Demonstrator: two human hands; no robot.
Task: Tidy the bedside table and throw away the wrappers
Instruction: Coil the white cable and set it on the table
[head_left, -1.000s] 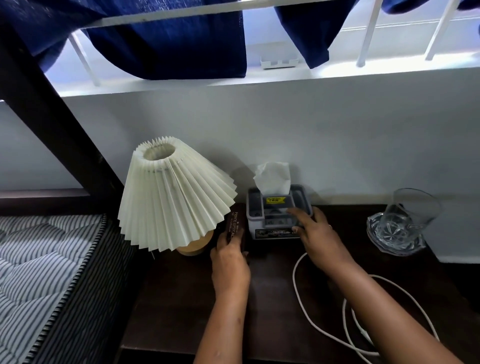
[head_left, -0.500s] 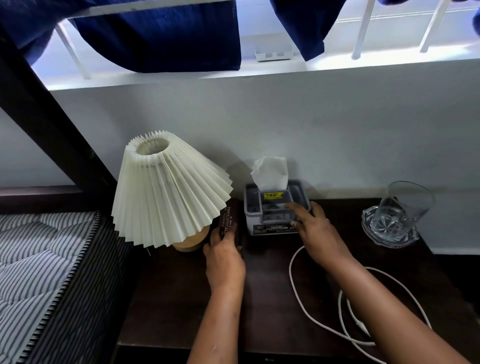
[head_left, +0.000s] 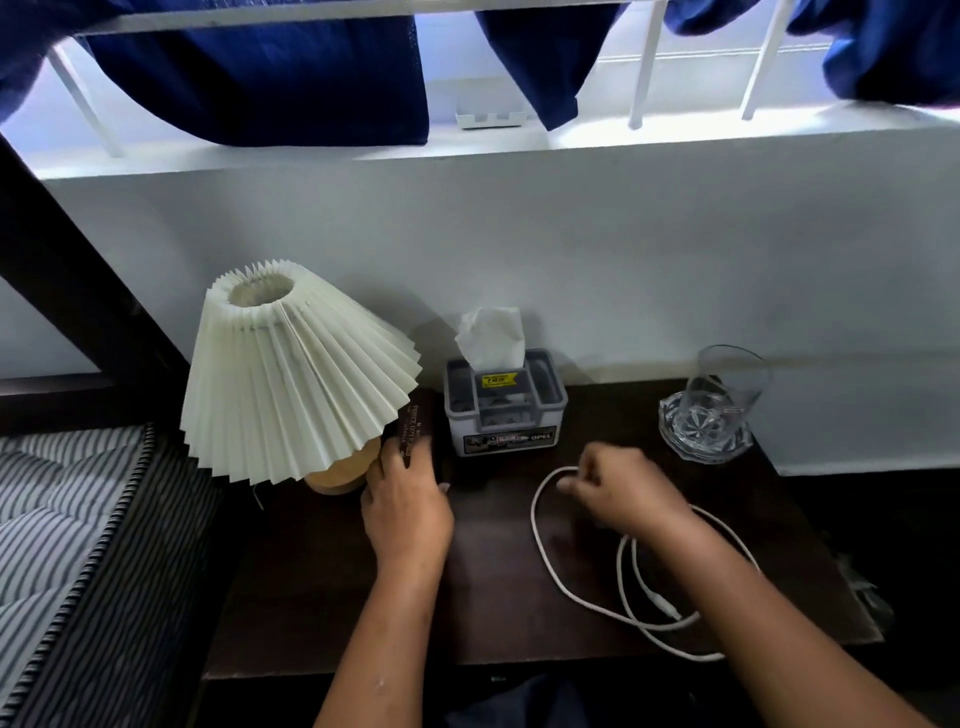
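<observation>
On the dark wooden bedside table (head_left: 322, 613) my left hand (head_left: 408, 512) grips a dark book (head_left: 415, 428) that stands upright between the lamp and the tissue box. The grey tissue box (head_left: 506, 410) has a white tissue sticking up and sits against the wall. My right hand (head_left: 621, 491) hovers blurred just in front of the box, fingers curled at the top loop of a white cable (head_left: 571, 592) that lies coiled on the table. Whether it pinches the cable I cannot tell. No wrappers show.
A pleated cream lamp (head_left: 291, 374) on a wooden base stands at the table's left back. A clear glass on a glass coaster (head_left: 714, 410) sits at the right back. A striped mattress (head_left: 57, 525) lies left of the table. Blue curtains hang above.
My right hand left the front of the tissue box and pulled back toward me to the cable's loop. My left hand stays on the book.
</observation>
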